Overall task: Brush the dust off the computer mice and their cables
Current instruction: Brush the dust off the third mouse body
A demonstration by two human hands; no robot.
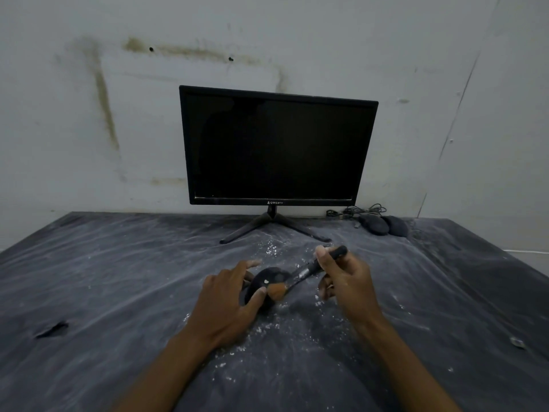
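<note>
While the left hand [228,295] gripped the black mouse [269,282] from its left side, fingers over the far edge and thumb against the near flank, the right hand [346,281] held a brush [300,276] by its dark handle in a pinch of thumb and curled fingers. The brush lay aslant, handle end up toward the right, and its tan bristles [277,292] touched the near right side of the mouse, just beside the left thumb. The mouse sat on the dusty dark worktop [118,278], near its middle, in front of the monitor [276,147].

To do this stroke well, I judged, the sweeps wanted to be short and light, carried off the shell and away from the gripping fingers, so that dust fell to the worktop and was not pushed under the thumb. White specks already lay thick around the mouse, so it seemed wise to lift or turn it between passes, lest the underside pick the powder up again. The left grip covered part of the shell; that hand would need to shift for the bristles to reach there. Its cable could not be made out.

Two more mice [383,225] lay side by side, well apart at the far right by the wall, dust-grey, with their tangled cables [356,211] behind them; those looked not yet brushed.
</note>
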